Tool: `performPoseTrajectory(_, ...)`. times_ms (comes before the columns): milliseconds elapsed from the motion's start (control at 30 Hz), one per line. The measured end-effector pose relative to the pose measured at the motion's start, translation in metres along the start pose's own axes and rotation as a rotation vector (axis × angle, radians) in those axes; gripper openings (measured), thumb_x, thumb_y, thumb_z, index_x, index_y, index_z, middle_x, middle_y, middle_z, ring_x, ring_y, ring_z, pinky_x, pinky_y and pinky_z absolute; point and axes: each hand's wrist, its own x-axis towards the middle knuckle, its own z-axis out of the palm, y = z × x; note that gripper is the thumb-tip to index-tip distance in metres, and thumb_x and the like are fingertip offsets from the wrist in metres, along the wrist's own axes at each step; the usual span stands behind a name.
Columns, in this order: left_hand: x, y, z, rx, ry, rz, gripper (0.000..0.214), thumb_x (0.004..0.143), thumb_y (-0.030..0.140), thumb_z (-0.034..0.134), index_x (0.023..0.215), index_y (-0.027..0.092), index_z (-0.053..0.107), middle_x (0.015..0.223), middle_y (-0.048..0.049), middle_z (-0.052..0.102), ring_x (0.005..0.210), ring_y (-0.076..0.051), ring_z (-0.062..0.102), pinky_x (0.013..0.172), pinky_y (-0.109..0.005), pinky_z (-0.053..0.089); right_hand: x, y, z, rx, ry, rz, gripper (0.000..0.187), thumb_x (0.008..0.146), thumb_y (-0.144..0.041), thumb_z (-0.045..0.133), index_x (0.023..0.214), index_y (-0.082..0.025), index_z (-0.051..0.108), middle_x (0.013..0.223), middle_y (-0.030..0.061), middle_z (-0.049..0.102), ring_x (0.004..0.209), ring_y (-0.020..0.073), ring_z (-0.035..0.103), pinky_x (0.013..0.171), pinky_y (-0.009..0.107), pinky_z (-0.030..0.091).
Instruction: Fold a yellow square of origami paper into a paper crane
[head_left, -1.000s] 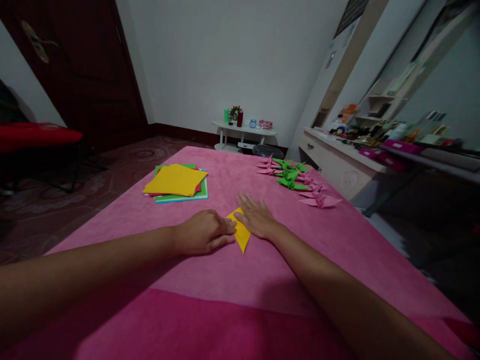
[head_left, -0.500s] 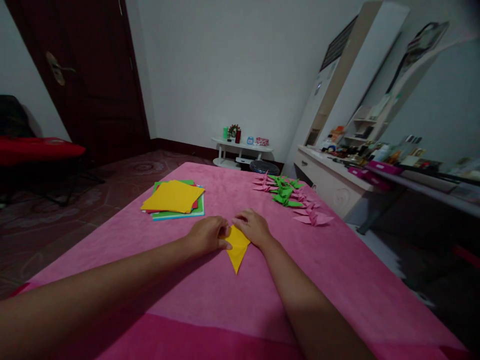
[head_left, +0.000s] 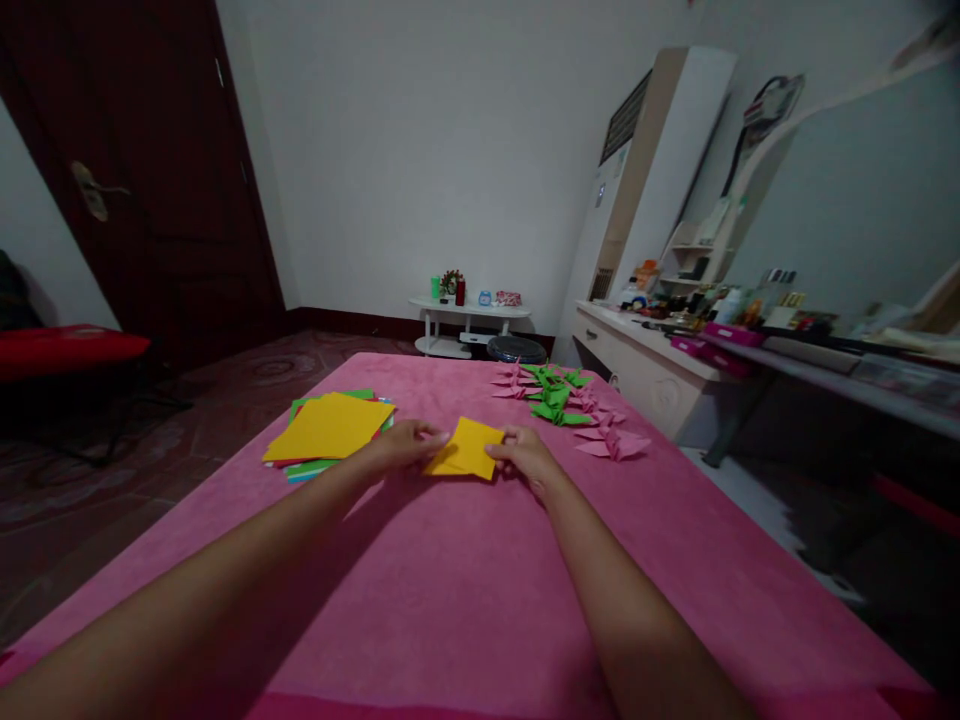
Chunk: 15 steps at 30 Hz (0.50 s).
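Note:
Between my two hands is a folded piece of yellow origami paper (head_left: 468, 449), squarish with a crease near its left side. My left hand (head_left: 406, 443) pinches its left edge between thumb and fingers. On the opposite edge, my right hand (head_left: 523, 455) grips it with the thumb on top. The paper seems slightly raised off the pink cloth (head_left: 450, 580), though the exact height is hard to judge. To the left lies a stack of coloured paper sheets (head_left: 328, 427), yellow on top with green, red and blue edges showing below.
Several folded green paper cranes (head_left: 556, 405) and pink paper cranes (head_left: 613, 441) sit at the table's far right. Beyond the far edge stands a low white table (head_left: 469, 308). A dressing table (head_left: 654, 348) with bottles stands on the right, a red chair (head_left: 71, 352) on the left.
The yellow paper has gone from a pointed kite-like shape on the cloth to a squarish shape held between both hands. The camera view has tilted up a little.

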Motion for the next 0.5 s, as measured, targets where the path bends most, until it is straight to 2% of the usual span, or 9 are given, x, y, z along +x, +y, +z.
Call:
performPoseTrajectory(33, 0.007, 0.003, -0.001, -0.213, 0.075, -0.045, 0.045, 0.059, 0.049, 0.074, 0.079, 0.012, 0.062, 0.058, -0.0016, 0.06, 0.047, -0.011, 0.052, 0.046, -0.021, 0.038, 0.001, -0.001, -0.002, 0.061, 0.072, -0.015, 0.025, 0.06, -0.027, 0.065, 0.079, -0.016, 0.054, 0.048, -0.0061, 0.055, 0.036, 0.0074, 0.046, 0.034, 0.016, 0.032)
performPoseTrajectory(100, 0.018, 0.004, 0.002, -0.389, 0.129, -0.038, 0.04, 0.071, 0.051, 0.065, 0.085, 0.014, 0.059, 0.071, -0.0033, 0.063, 0.056, -0.011, 0.059, 0.053, -0.022, 0.046, 0.002, -0.002, -0.002, 0.168, 0.183, -0.047, 0.029, 0.062, -0.029, 0.065, 0.085, -0.018, 0.051, 0.052, -0.0054, 0.057, 0.038, 0.0073, 0.05, 0.037, 0.016, 0.038)
performPoseTrajectory(167, 0.025, 0.0, 0.014, -0.719, 0.126, -0.069, 0.036, 0.072, 0.047, 0.066, 0.087, 0.015, 0.058, 0.08, -0.005, 0.064, 0.064, -0.013, 0.063, 0.058, -0.023, 0.05, 0.002, -0.001, 0.004, 0.243, 0.234, -0.071, 0.029, 0.061, -0.029, 0.066, 0.084, -0.018, 0.051, 0.06, -0.0026, 0.062, 0.046, 0.0086, 0.057, 0.044, 0.018, 0.046)
performPoseTrajectory(200, 0.027, -0.003, 0.023, -0.803, 0.103, -0.059, 0.035, 0.073, 0.045, 0.067, 0.089, 0.015, 0.059, 0.084, -0.0058, 0.065, 0.069, -0.014, 0.064, 0.061, -0.024, 0.052, 0.001, 0.0, 0.008, 0.268, 0.245, -0.079, 0.028, 0.061, -0.029, 0.066, 0.083, -0.018, 0.051, 0.063, -0.0016, 0.063, 0.048, 0.0094, 0.059, 0.047, 0.019, 0.049)
performPoseTrajectory(267, 0.029, -0.01, 0.043, -0.882, 0.045, 0.03, 0.033, 0.073, 0.038, 0.069, 0.094, 0.015, 0.06, 0.093, -0.0074, 0.066, 0.076, -0.014, 0.064, 0.068, -0.025, 0.053, -0.001, 0.003, 0.017, 0.31, 0.257, -0.085, 0.028, 0.062, -0.027, 0.066, 0.084, -0.017, 0.053, 0.068, 0.0, 0.065, 0.053, 0.01, 0.062, 0.052, 0.02, 0.052)
performPoseTrajectory(367, 0.03, -0.014, 0.064, -0.862, 0.034, 0.203, 0.035, 0.066, 0.031, 0.076, 0.093, 0.013, 0.063, 0.089, -0.0073, 0.068, 0.073, -0.013, 0.064, 0.066, -0.024, 0.052, -0.005, 0.007, 0.029, 0.382, 0.228, -0.059, 0.031, 0.06, -0.023, 0.069, 0.087, -0.016, 0.056, 0.073, 0.0023, 0.067, 0.055, 0.0118, 0.064, 0.051, 0.02, 0.052)
performPoseTrajectory(433, 0.03, -0.013, 0.068, -0.851, 0.108, 0.273, 0.035, 0.062, 0.028, 0.078, 0.089, 0.011, 0.065, 0.085, -0.0078, 0.069, 0.071, -0.015, 0.064, 0.065, -0.024, 0.051, -0.006, 0.009, 0.035, 0.393, 0.183, -0.016, 0.034, 0.059, -0.022, 0.07, 0.09, -0.016, 0.057, 0.075, 0.0033, 0.068, 0.054, 0.0132, 0.064, 0.049, 0.022, 0.052)
performPoseTrajectory(500, 0.029, -0.013, 0.065, -0.8, 0.176, 0.288, 0.035, 0.059, 0.029, 0.078, 0.086, 0.009, 0.066, 0.082, -0.0091, 0.07, 0.069, -0.016, 0.065, 0.064, -0.026, 0.051, -0.006, 0.01, 0.038, 0.35, 0.162, 0.005, 0.036, 0.06, -0.024, 0.072, 0.092, -0.016, 0.058, 0.077, 0.0039, 0.068, 0.054, 0.0141, 0.064, 0.048, 0.023, 0.051)
